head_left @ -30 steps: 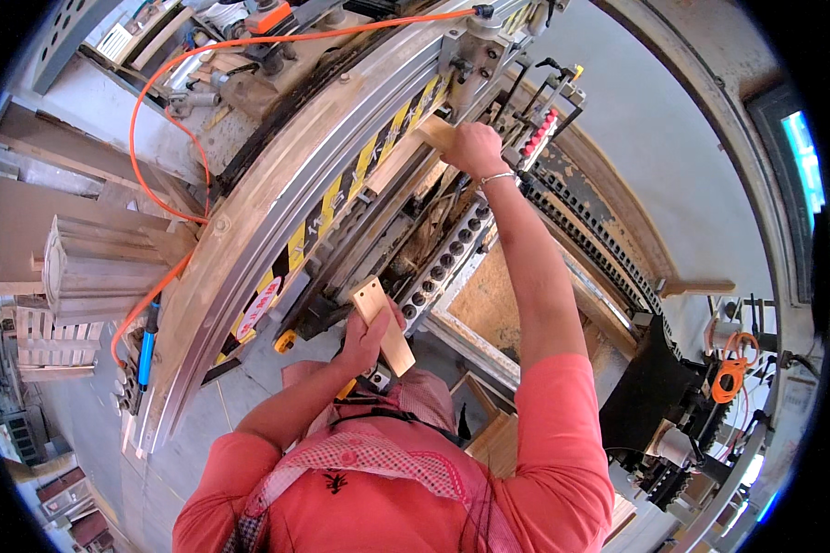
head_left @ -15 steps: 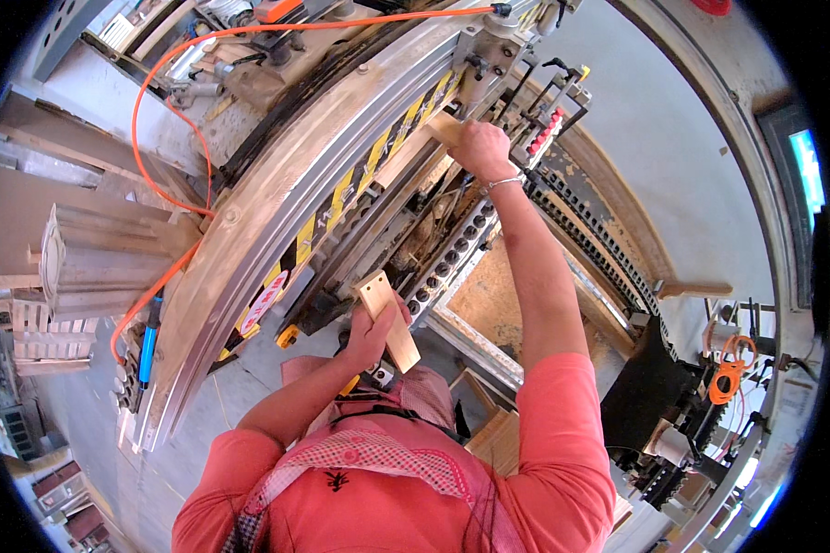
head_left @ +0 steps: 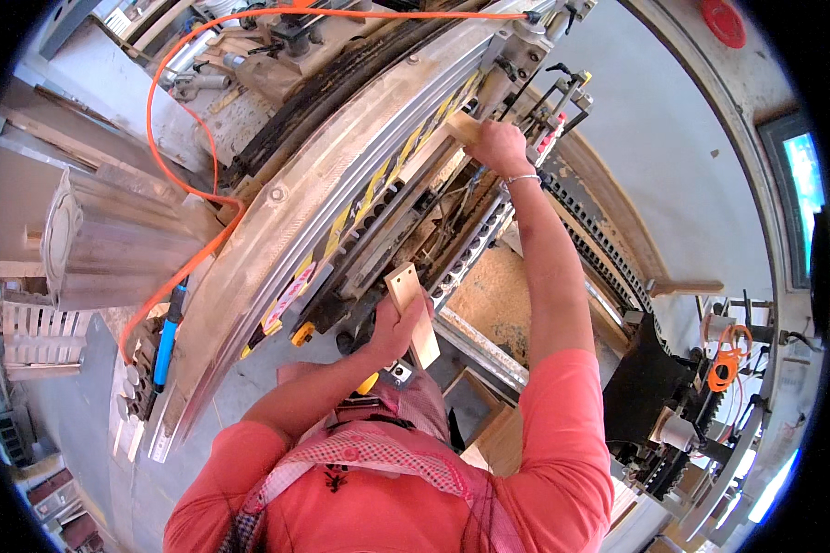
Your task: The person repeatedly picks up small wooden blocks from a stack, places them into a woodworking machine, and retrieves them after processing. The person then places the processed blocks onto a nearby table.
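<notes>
Left hand [head_left: 398, 330] tight around one board [head_left: 424, 343] (two holes [head_left: 409, 273]), right hand [head_left: 501, 147] around one wooden block [head_left: 462, 127].

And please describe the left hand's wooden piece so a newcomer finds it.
Above the red shirt, find the left hand. It grips a pale wooden piece; visible dark holes at its upper end set it apart from the wood at the right hand.

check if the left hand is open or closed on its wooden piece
Closed: the left hand wraps around the wooden piece, with both ends sticking out.
</notes>
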`<state>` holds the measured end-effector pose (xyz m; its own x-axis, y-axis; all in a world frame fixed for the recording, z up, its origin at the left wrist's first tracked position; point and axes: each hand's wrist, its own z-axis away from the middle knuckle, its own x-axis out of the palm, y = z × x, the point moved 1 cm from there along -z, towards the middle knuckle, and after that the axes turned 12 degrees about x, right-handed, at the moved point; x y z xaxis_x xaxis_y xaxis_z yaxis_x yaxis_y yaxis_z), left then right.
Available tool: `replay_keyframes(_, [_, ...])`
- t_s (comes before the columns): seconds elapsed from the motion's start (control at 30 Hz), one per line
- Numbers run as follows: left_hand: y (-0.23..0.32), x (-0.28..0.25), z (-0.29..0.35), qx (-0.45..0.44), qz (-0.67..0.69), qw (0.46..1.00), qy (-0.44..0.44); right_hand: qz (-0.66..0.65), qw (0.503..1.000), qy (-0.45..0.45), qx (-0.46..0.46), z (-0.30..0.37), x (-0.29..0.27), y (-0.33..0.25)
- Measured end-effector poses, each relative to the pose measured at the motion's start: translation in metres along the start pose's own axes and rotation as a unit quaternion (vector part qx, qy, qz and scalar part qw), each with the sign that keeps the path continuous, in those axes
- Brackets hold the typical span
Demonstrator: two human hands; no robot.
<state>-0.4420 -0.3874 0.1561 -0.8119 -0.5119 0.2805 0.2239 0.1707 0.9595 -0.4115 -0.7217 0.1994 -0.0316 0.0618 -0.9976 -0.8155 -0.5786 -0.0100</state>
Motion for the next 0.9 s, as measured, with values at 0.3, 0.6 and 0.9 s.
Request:
replay_keyframes(0.3, [-0.0004, 0.0025, -0.0009, -0.011, 0.014, 1.0, 0.013, -0.023, 0.999, 0.007, -0.029, -0.0033, 0.0009, -0.0018])
replay_keyframes(0.6, [0.0029, 0.004, -0.0021, -0.009, 0.031, 0.999, 0.003, -0.039, 0.998, 0.028, -0.043, 0.0005, -0.0032, -0.0034])
replay_keyframes(0.9, [-0.0032, 0.0022, 0.0012, -0.01, -0.003, 1.0, 0.018, -0.027, 0.997, 0.04, -0.053, -0.002, 0.0017, -0.0011])
